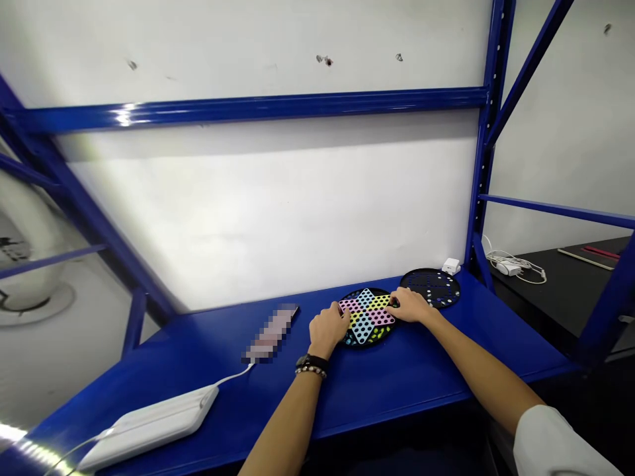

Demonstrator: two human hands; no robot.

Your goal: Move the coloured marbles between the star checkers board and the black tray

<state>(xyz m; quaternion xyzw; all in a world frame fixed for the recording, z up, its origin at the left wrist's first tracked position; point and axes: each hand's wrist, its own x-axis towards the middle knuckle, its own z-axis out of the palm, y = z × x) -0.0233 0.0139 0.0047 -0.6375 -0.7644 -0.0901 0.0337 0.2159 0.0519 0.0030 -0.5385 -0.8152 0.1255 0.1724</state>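
A round black board with a pastel star-shaped plate lies on the blue steel shelf; its pink, yellow and blue arms are dotted with holes. My left hand rests curled at the board's left edge, and my right hand reaches its right edge, fingertips over the star. Nothing held shows, though the fingers hide small parts of the board. Just beyond lies a second black disc, dotted with pale holes or pieces around its rim, and my right hand is close to it.
A blurred phone is cabled to a white power bank on the shelf's left. A white plug block sits at the back. Blue uprights and braces frame a white wall. A black table with white cables lies to the right.
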